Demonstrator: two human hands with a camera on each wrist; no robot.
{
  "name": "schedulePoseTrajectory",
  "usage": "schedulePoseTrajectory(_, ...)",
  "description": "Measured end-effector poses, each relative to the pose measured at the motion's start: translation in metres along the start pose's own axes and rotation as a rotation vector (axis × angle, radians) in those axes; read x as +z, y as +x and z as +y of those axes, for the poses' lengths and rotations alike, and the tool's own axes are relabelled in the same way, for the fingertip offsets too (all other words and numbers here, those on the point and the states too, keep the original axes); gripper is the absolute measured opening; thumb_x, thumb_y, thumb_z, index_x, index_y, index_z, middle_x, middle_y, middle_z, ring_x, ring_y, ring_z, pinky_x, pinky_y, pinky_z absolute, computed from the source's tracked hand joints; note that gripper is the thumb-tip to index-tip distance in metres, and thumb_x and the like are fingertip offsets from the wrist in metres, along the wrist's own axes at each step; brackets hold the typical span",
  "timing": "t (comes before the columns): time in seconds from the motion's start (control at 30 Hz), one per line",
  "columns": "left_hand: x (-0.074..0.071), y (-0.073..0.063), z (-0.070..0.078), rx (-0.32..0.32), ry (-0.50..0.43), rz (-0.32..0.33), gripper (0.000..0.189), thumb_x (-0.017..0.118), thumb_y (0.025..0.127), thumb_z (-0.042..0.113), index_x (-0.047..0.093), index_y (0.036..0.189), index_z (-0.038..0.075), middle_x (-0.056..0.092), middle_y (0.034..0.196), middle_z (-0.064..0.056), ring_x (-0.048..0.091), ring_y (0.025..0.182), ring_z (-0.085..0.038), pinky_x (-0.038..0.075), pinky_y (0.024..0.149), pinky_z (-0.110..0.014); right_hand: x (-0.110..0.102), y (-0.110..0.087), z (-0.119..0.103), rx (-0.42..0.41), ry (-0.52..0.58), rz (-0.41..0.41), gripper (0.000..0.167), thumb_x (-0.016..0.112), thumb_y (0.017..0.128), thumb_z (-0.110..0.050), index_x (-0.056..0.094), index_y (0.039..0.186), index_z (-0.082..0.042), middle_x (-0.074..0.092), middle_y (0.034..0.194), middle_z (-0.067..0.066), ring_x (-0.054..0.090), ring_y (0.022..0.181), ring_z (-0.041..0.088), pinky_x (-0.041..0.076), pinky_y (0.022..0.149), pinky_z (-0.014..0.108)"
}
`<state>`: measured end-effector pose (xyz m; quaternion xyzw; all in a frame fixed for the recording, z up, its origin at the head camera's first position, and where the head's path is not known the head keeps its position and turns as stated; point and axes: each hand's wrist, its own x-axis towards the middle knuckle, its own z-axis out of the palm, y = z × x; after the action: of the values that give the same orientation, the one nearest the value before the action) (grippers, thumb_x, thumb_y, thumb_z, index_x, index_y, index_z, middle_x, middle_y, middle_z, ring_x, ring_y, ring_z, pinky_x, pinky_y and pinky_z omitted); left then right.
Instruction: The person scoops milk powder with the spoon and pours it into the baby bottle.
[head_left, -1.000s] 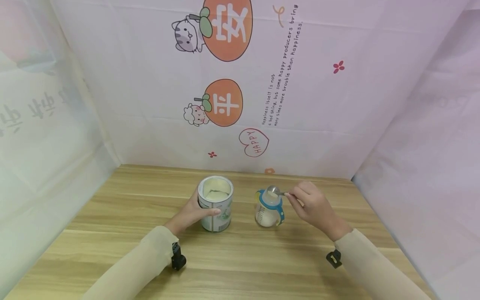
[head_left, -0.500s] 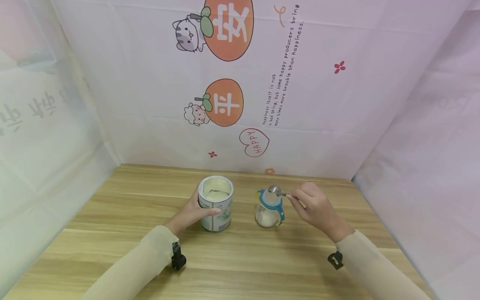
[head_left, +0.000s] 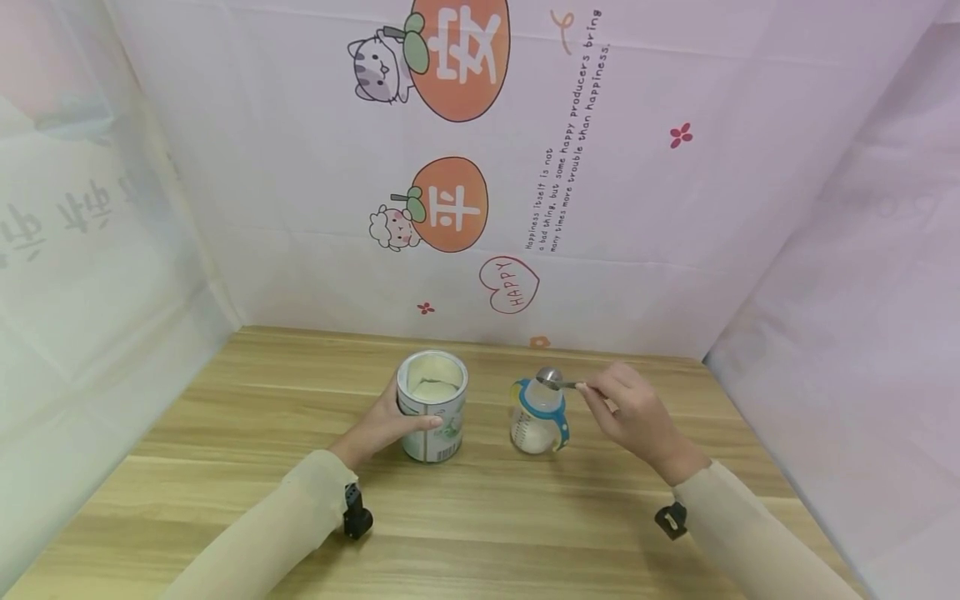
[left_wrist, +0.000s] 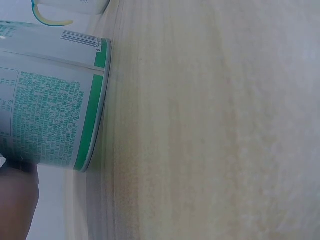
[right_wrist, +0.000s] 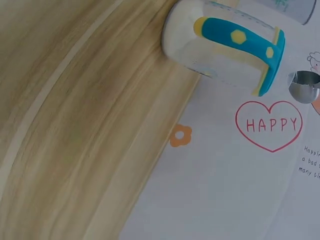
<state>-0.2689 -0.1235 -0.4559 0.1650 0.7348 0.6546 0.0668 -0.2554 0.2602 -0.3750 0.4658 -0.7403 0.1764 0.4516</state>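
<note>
In the head view my left hand (head_left: 382,429) grips an upright white-and-green can (head_left: 429,437) from its left side, thumb across the front. Pale powder (head_left: 435,391) lies inside the open can. In my right hand (head_left: 628,414), thumb and fingers pinch the handle of a metal spoon (head_left: 551,377). Its round bowl is over the mouth of a lidless baby bottle (head_left: 534,432) with blue-and-yellow handles. Whitish contents sit low in the bottle. The right wrist view shows the spoon's bowl (right_wrist: 304,92) just off the bottle's mouth; my right hand is out of that view.
Both objects stand on a wood-grain table (head_left: 465,533), the bottle a short way right of the can. A white printed cloth (head_left: 615,208) rises behind the table's far edge, and cloth walls close in both sides. Each wrist carries a small black camera mount (head_left: 357,517).
My right hand has shifted slightly right, and the spoon's bowl has risen a little at the bottle's mouth. My left hand and the can stay in place.
</note>
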Motion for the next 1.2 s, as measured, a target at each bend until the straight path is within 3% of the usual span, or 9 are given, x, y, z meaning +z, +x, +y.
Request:
schedulePoseTrajectory(0.17,0.0001,-0.0002,-0.0001,-0.008,0.006,0.006,0.105,0.087,0.079,0.026,0.017,0.157,0.035,0.041,0.151,-0.01,0.038,0.139,-0.033,0.019,0.115,-0.062,0.0006,-0.0013,0.0037,0.12,0.035,0.019,0.031,0.056,0.104,-0.026,0.069,0.086,-0.004,0.062,0.078,0.0,0.056,0.068,0.011,0.048,0.059,0.018)
schedulePoseTrajectory(0.4,0.0,-0.0003,0.0006,0.03,-0.018,-0.015,0.104,0.086,0.08,0.022,0.018,0.157,0.033,0.042,0.149,-0.009,0.038,0.138,-0.033,0.022,0.115,-0.06,0.0009,-0.0038,0.0072,0.199,0.064,0.03,0.034,0.054,0.104,-0.031,0.069,0.088,-0.005,0.058,0.075,-0.004,0.051,0.067,0.009,0.042,0.058,0.018)
schedulePoseTrajectory(0.67,0.0009,-0.0013,0.0033,0.032,-0.014,-0.018,0.104,0.086,0.081,0.022,0.016,0.158,0.032,0.042,0.149,-0.01,0.039,0.137,-0.031,0.022,0.115,-0.059,-0.0003,-0.0048,0.0044,0.342,0.086,0.0,0.008,0.067,0.093,-0.007,0.068,0.086,-0.007,0.055,0.073,-0.005,0.049,0.067,0.009,0.04,0.058,0.017)
schedulePoseTrajectory(0.8,0.0013,-0.0018,0.0038,0.024,-0.007,-0.016,0.105,0.086,0.081,0.022,0.015,0.158,0.032,0.042,0.149,-0.01,0.039,0.138,-0.031,0.022,0.115,-0.059,0.0011,-0.005,0.004,0.427,0.08,-0.007,0.011,0.069,0.09,-0.001,0.066,0.083,-0.009,0.056,0.073,-0.004,0.052,0.068,0.009,0.042,0.061,0.017)
schedulePoseTrajectory(1.07,0.0009,-0.0026,0.004,0.012,0.011,-0.009,0.107,0.087,0.08,0.024,0.013,0.158,0.031,0.042,0.15,-0.011,0.039,0.138,-0.032,0.023,0.115,-0.06,0.003,0.0005,0.0038,0.528,0.097,0.03,0.012,0.068,0.093,-0.004,0.067,0.082,-0.007,0.059,0.072,-0.003,0.052,0.065,0.01,0.041,0.06,0.018)
schedulePoseTrajectory(1.2,0.0005,-0.0018,0.0038,0.009,0.014,-0.01,0.108,0.086,0.08,0.025,0.013,0.159,0.031,0.041,0.15,-0.011,0.038,0.138,-0.032,0.022,0.115,-0.06,0.0025,0.0044,0.0038,0.643,0.13,0.04,0.015,0.067,0.097,-0.009,0.067,0.082,-0.007,0.061,0.07,0.001,0.052,0.064,0.011,0.041,0.057,0.018)
